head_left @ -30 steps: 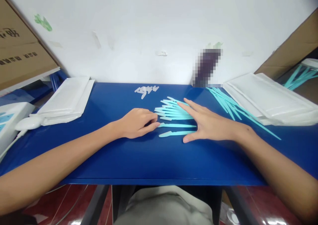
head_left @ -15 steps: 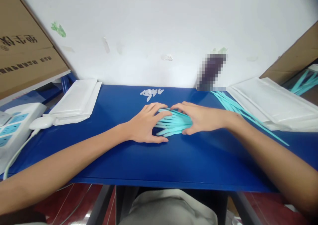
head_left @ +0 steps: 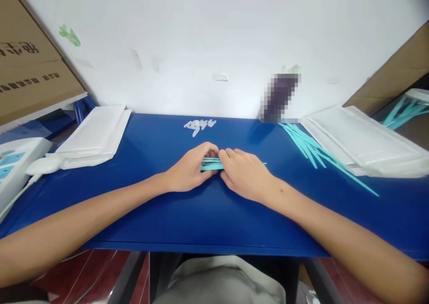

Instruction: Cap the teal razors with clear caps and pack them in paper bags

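Observation:
Just above the middle of the blue table, my left hand [head_left: 190,169] is closed around one end of a bundle of thin turquoise strips [head_left: 212,164]. My right hand [head_left: 244,172] wraps over the same bundle from the right, its fingertips almost meeting the left ones. Most of the bundle is hidden inside the hands; a few strips show between them, and one tip pokes out past the right knuckles. Further right, a loose fan of similar turquoise strips [head_left: 311,145] lies on the table.
White padded envelopes lie at the left [head_left: 95,132] and right [head_left: 372,138] of the blue table [head_left: 201,223]. A white power strip [head_left: 20,161] with a plugged cable sits far left. Cardboard boxes [head_left: 30,67] flank both sides; a white wall [head_left: 187,35] stands behind.
My hands were spread around a fanned-out bundle. Now they have closed in on it, the strips are gathered tightly, and my right hand has turned over the top.

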`<state>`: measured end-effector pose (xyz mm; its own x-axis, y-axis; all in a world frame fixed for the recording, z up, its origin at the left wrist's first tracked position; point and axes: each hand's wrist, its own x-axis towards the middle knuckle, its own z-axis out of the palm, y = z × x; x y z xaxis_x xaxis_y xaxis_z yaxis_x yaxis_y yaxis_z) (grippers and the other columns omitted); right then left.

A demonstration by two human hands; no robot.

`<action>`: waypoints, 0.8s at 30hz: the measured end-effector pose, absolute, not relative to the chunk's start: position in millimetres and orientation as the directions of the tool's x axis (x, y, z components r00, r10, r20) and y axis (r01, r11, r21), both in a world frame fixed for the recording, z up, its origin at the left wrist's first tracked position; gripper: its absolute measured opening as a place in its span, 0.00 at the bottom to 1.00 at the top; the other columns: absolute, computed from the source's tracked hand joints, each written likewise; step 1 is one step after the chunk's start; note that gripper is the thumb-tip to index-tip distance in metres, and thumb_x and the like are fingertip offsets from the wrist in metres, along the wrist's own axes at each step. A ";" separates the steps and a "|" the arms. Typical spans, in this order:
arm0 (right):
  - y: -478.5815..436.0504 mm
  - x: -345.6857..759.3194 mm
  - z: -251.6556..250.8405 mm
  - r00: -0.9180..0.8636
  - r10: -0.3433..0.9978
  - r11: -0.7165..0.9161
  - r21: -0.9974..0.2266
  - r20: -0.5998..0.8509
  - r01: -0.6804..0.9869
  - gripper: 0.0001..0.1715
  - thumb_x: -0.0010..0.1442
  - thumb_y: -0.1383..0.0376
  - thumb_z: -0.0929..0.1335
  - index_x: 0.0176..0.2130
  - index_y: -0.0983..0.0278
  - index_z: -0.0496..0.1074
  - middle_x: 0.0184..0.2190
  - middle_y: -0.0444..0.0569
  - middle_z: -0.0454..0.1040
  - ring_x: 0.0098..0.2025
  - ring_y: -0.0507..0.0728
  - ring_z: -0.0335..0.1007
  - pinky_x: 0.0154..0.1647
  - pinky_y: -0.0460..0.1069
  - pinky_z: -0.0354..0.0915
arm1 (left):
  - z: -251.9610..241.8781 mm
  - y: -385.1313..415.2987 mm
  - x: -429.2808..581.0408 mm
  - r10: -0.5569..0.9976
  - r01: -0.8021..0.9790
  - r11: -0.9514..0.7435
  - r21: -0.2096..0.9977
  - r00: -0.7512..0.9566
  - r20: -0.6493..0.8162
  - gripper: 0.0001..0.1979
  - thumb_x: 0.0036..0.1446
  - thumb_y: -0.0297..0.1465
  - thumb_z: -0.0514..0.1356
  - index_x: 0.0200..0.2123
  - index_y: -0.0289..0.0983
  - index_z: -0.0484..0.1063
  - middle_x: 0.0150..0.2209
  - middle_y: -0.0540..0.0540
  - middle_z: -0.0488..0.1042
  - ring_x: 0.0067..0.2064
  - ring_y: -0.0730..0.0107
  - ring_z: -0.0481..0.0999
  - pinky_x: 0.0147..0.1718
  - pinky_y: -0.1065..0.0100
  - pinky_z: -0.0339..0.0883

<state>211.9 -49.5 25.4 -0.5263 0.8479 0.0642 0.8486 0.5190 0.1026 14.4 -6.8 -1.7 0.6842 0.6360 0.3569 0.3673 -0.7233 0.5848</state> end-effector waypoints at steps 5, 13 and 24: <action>-38.8 217.1 21.4 -0.403 0.891 0.435 -0.140 0.208 0.890 0.19 0.65 0.60 0.66 0.53 0.64 0.70 0.38 0.54 0.81 0.32 0.62 0.74 0.30 0.51 0.58 | 23.7 -14.6 9.7 0.503 0.226 -0.848 0.479 0.627 0.595 0.18 0.63 0.36 0.63 0.54 0.40 0.68 0.51 0.40 0.75 0.52 0.58 0.76 0.50 0.57 0.73; -23.8 216.6 16.9 -0.208 0.903 0.401 -0.911 0.375 0.100 0.23 0.62 0.53 0.71 0.23 0.59 0.62 0.17 0.39 0.62 0.21 0.51 0.59 0.26 0.49 0.59 | 98.4 -18.2 54.9 0.457 0.131 -0.866 0.483 0.598 0.658 0.16 0.72 0.40 0.56 0.55 0.39 0.72 0.56 0.42 0.76 0.58 0.58 0.76 0.56 0.61 0.71; -24.2 212.4 3.3 -0.210 0.956 0.214 -0.977 0.206 0.016 0.26 0.52 0.50 0.76 0.17 0.59 0.64 0.13 0.42 0.66 0.18 0.53 0.64 0.24 0.51 0.64 | 96.1 2.0 109.7 0.462 0.111 -0.830 0.547 0.688 0.560 0.22 0.72 0.38 0.56 0.24 0.36 0.72 0.25 0.49 0.75 0.30 0.73 0.73 0.34 0.68 0.65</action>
